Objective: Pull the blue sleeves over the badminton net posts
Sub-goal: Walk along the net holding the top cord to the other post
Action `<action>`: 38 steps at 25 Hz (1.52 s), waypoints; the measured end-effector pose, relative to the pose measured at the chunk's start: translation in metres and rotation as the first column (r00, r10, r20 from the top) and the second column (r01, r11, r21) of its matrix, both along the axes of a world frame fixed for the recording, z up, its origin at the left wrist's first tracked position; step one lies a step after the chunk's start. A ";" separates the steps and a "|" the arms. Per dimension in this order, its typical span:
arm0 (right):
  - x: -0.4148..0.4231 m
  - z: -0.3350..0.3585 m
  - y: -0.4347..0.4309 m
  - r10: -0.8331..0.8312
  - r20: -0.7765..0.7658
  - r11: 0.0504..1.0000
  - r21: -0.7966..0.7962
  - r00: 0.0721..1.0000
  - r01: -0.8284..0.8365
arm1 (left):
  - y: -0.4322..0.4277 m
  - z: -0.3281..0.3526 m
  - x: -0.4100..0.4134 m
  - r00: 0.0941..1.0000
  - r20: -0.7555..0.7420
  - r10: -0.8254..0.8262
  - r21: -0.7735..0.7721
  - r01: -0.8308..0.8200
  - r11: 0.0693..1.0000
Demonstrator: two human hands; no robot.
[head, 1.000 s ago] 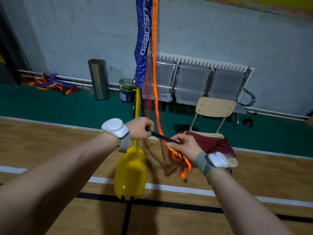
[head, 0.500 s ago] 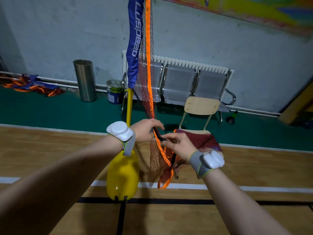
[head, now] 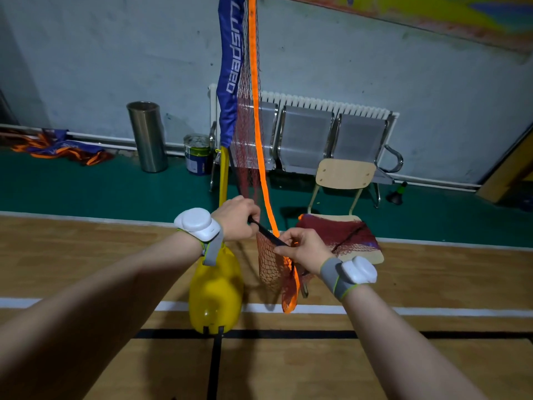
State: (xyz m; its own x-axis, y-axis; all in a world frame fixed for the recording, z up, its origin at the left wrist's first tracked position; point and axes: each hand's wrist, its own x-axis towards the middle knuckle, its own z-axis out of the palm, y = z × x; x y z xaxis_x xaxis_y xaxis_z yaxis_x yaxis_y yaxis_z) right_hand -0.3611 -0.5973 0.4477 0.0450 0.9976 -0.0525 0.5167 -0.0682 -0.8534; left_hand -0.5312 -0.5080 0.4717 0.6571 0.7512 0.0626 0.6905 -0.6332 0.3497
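The blue fabric sleeve with white lettering [head: 230,67] hangs over the upper part of the slim yellow post [head: 223,174], in the middle of the scene. Its lower end stops well above the hands, so the post is bare from there down to the rounded yellow plastic base [head: 215,295] on the wooden floor. By my reading the sleeve is only partly drawn down, and nothing shows a second post.

Just right of the sleeve hangs the dark red mesh net with an orange edge band [head: 259,140]. The left hand [head: 236,217] is curled round one end of a black strap [head: 266,233]; the right hand [head: 305,249] pinches the other end against the net.

Farther right stands a wooden chair [head: 344,176] with more net heaped on its seat. Against the far wall are a row of grey metal seats [head: 308,137], a paint can [head: 197,155] and a steel cylinder bin [head: 147,137].
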 end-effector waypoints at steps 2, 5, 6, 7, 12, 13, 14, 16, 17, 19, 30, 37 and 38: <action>0.000 -0.005 -0.001 -0.017 -0.025 1.000 0.001 1.000 0.017 | 0.001 0.000 -0.007 0.999 0.038 0.036 -0.015 -0.036 0.999; -0.001 -0.011 -0.005 -0.062 -0.124 0.998 -0.008 0.990 0.062 | 0.005 0.000 -0.016 0.995 0.069 0.072 -0.021 -0.070 0.997; -0.001 -0.012 -0.007 -0.077 -0.159 0.997 -0.009 0.984 0.077 | 0.005 0.000 -0.018 0.994 0.075 0.079 -0.019 -0.078 0.997; -0.001 -0.012 -0.009 -0.087 -0.168 0.996 -0.007 0.982 0.087 | 0.006 -0.001 -0.020 0.993 0.078 0.086 -0.018 -0.085 0.996; 0.003 -0.004 -0.021 -0.097 -0.108 0.994 0.044 0.989 0.102 | 0.002 -0.003 -0.024 0.994 0.063 0.091 -0.015 -0.090 0.996; 0.003 -0.002 -0.022 -0.092 -0.120 0.994 0.055 0.988 0.099 | 0.003 -0.003 -0.024 0.993 0.068 0.098 -0.020 -0.096 0.995; 0.003 0.001 -0.023 -0.085 -0.138 0.994 0.062 0.987 0.095 | 0.003 -0.003 -0.024 0.992 0.073 0.104 -0.025 -0.102 0.994; 0.006 0.011 -0.025 -0.063 -0.139 0.993 0.086 0.988 0.076 | 0.001 0.001 -0.020 0.991 0.081 0.104 -0.027 -0.102 0.994; 0.007 0.016 -0.024 -0.049 -0.128 0.993 0.100 0.991 0.062 | 0.001 0.003 -0.018 0.991 0.087 0.102 -0.026 -0.100 0.995; 0.009 0.023 -0.023 -0.025 -0.117 0.992 0.123 0.993 0.040 | 0.000 0.006 -0.013 0.990 0.100 0.098 -0.023 -0.097 0.995; 0.036 0.009 -0.040 0.002 -0.088 0.998 0.060 0.996 0.004 | -0.054 0.008 0.048 0.996 0.073 -0.054 -0.094 0.060 0.994; 0.055 0.001 -0.057 -0.005 -0.008 0.998 0.067 1.000 0.006 | -0.078 0.006 0.060 0.999 0.016 -0.031 -0.075 0.032 0.997; 0.057 -0.001 -0.059 -0.008 0.011 0.998 0.068 1.000 0.007 | -0.081 0.007 0.059 1.000 0.022 -0.020 -0.062 0.022 0.998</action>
State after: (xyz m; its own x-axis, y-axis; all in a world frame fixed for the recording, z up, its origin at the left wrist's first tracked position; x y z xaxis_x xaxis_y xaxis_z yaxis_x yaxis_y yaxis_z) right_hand -0.3042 -0.6562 0.4463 0.0527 0.9985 0.0161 0.5263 -0.0141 -0.8502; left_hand -0.4719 -0.5888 0.4788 0.6719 0.7401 0.0304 0.6694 -0.6242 0.4028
